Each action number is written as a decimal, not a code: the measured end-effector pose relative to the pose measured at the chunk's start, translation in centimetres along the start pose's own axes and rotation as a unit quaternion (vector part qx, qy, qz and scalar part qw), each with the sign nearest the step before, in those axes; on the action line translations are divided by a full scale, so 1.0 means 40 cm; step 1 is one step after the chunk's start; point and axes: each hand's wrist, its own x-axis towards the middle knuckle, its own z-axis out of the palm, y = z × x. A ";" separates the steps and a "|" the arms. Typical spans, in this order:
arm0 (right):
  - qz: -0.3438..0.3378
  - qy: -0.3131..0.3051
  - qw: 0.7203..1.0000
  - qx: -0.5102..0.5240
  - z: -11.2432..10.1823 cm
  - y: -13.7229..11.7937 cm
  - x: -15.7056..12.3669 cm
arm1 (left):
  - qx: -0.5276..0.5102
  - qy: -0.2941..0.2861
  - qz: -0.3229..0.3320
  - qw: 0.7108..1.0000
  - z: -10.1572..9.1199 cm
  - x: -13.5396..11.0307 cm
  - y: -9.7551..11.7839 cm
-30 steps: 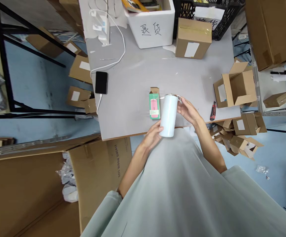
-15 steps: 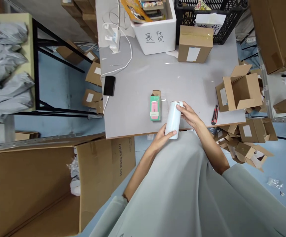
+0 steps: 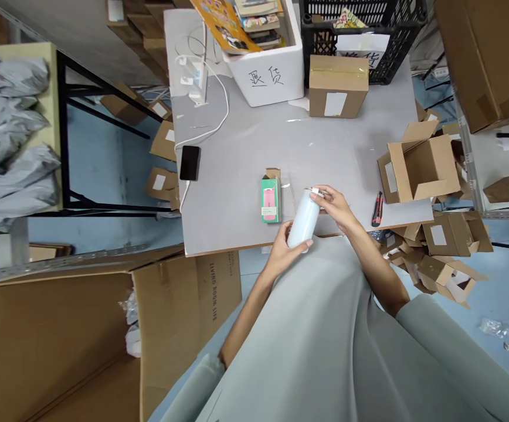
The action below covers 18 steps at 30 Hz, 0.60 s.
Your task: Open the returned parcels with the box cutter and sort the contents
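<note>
A pale blue-white insulated bottle point(image 3: 304, 220) tilts over the table's front edge, its top leaning away and to the right. Around its lower part, my left hand point(image 3: 283, 249) is closed, thumb across the front. My right hand point(image 3: 332, 206) grips the bottle's top end at the lid, its fingers partly hidden behind it. Just left of the bottle stands a small green box point(image 3: 271, 198) with a pink bottle picture and its brown end flap open.
On the grey table point(image 3: 237, 199) are a phone point(image 3: 190, 163) on a white cable, a red-black box cutter point(image 3: 377, 209), an open carton point(image 3: 419, 164), a closed carton point(image 3: 339, 88), a white foam bin point(image 3: 265, 76) and a black crate point(image 3: 395, 44). A large carton point(image 3: 166, 328) stands at lower left.
The bottle has tilted further, its top moving right relative to its base. Both hands keep hold of it. The table scene has shifted slightly left and down as the view moved.
</note>
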 end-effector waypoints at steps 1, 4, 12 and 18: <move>-0.010 0.001 1.000 0.001 -0.005 -0.001 0.001 | -0.010 0.001 -0.005 1.000 0.003 0.006 0.002; -0.029 -0.046 0.998 0.029 -0.026 -0.018 -0.004 | -0.116 -0.080 -0.046 0.989 0.000 0.021 0.013; -0.002 -0.166 0.975 0.146 -0.047 -0.033 0.002 | -0.276 -0.241 -0.098 0.925 0.012 0.015 0.047; 0.010 -0.032 0.998 0.051 -0.035 -0.025 0.020 | -0.065 -0.067 0.038 0.995 0.027 0.025 0.038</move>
